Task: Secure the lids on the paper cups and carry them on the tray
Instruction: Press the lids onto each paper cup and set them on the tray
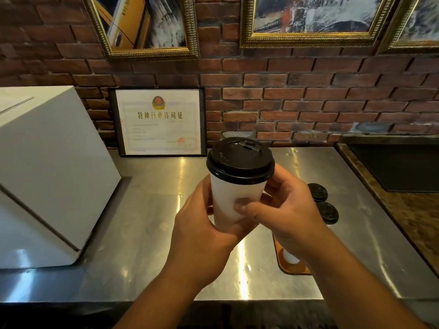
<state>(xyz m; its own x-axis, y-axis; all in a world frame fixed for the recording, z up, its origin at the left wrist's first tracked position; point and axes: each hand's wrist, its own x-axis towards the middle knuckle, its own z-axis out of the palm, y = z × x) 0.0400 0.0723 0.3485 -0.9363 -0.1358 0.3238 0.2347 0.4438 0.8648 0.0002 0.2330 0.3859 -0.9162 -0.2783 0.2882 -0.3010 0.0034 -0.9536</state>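
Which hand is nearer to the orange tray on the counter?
Right. The right hand grips the cup just over the tray and covers part of it. The left hand grips the same cup farther left, over the steel counter.

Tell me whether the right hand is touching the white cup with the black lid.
Touching. The head view shows the right hand pressing its thumb against the white cup below the black lid.

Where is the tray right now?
In the head view the tray lies on the steel counter, right of centre, mostly hidden behind the right forearm, with two lidded cups standing at it.
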